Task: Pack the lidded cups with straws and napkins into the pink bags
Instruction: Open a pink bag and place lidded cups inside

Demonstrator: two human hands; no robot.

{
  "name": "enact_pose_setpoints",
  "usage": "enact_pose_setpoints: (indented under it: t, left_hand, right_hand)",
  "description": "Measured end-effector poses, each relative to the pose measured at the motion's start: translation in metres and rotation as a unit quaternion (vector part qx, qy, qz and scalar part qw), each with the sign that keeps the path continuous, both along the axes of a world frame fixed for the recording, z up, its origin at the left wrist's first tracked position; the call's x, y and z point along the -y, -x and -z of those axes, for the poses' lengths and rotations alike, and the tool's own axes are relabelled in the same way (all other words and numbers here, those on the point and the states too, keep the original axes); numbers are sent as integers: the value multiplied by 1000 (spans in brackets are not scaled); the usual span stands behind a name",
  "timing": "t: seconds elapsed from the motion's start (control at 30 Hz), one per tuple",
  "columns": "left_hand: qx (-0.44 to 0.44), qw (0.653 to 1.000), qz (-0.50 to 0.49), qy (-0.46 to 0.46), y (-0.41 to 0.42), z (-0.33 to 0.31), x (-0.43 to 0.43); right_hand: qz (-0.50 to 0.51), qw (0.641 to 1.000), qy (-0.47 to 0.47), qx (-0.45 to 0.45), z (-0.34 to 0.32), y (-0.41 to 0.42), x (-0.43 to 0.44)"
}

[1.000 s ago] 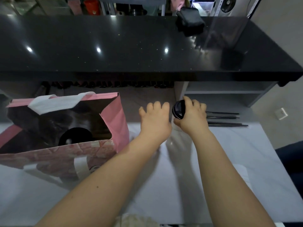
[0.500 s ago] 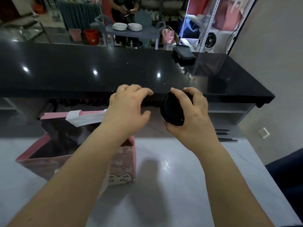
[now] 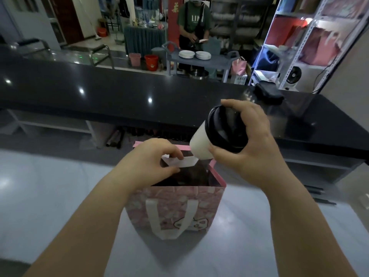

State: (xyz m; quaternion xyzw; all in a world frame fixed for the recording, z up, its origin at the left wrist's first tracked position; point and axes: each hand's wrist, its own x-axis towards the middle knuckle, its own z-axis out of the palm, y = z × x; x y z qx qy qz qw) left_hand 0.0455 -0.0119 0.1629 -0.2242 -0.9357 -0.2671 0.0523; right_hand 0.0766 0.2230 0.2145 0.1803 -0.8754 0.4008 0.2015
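Pale glossy surface (image 3: 50, 196), black counter (image 3: 119, 94) beyond. Left grip (image 3: 151, 162) pinches white handle (image 3: 188, 161) of upright pink paper bag (image 3: 175, 204); right grip (image 3: 257, 150) clasps tilted white black-lidded cup (image 3: 201, 143) above it.

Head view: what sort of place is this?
Probably a café or takeaway drinks shop: a long black service counter, a cart of stacked white plates behind it, and a lidded cup held in the right hand above a pink bag.
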Motion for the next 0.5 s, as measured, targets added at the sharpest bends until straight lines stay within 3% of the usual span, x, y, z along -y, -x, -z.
enact_pose_setpoints:
  t: [0.17, 0.5]
  left_hand:
    - [25, 998, 36, 52, 7, 4, 11]
    - [4, 997, 58, 42, 8, 24, 23]
  right_hand:
    - [-37, 995, -54, 81, 21, 0, 26]
    - [44, 989, -70, 120, 53, 8, 18]
